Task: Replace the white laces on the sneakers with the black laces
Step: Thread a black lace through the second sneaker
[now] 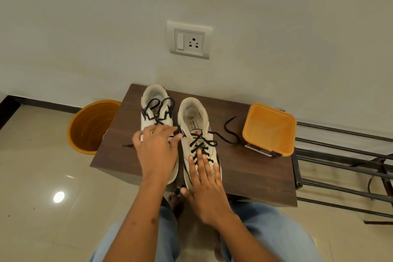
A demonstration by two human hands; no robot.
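Two cream sneakers stand side by side on a brown table. The left sneaker carries a black lace tied in loops. On the right sneaker a black lace crosses the lower eyelets; one loose end trails right, the other runs left under my left hand to a tip on the table. My left hand lies over the left sneaker with fingers curled, thumb and fingertip pinching that lace between the shoes. My right hand presses flat on the right sneaker's toe, fingers straight.
An orange square tub stands on the table's right end. An orange bucket sits on the floor to the left. A dark metal rack adjoins the table on the right. A wall socket is above. My knees are below the front edge.
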